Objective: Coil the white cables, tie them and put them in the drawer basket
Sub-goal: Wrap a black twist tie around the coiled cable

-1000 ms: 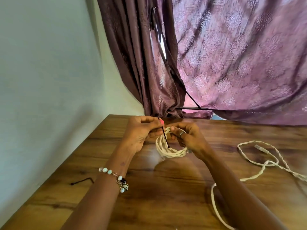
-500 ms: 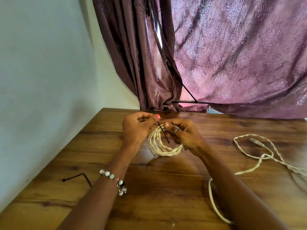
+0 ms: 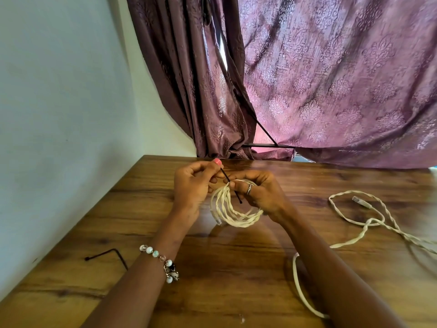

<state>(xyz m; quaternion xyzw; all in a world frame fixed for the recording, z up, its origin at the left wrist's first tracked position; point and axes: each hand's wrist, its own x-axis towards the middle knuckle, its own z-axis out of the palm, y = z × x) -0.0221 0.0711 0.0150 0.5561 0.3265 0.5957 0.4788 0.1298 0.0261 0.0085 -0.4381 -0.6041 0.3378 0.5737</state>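
Head view: coiled cable (image 3: 233, 210) between hands.

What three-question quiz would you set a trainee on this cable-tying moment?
1. True or false: the coiled white cable lies flat on the wooden table with no hand on it.
2. What does the left hand pinch?
A. the black twist tie
B. a plug
C. the bracelet
3. Fill the gap: a second white cable lies loose on the table to the person's ____.

Key
1. False: the right hand holds the coil up while the tie crosses it.
2. A
3. right; a spare bent tie lies to the left.
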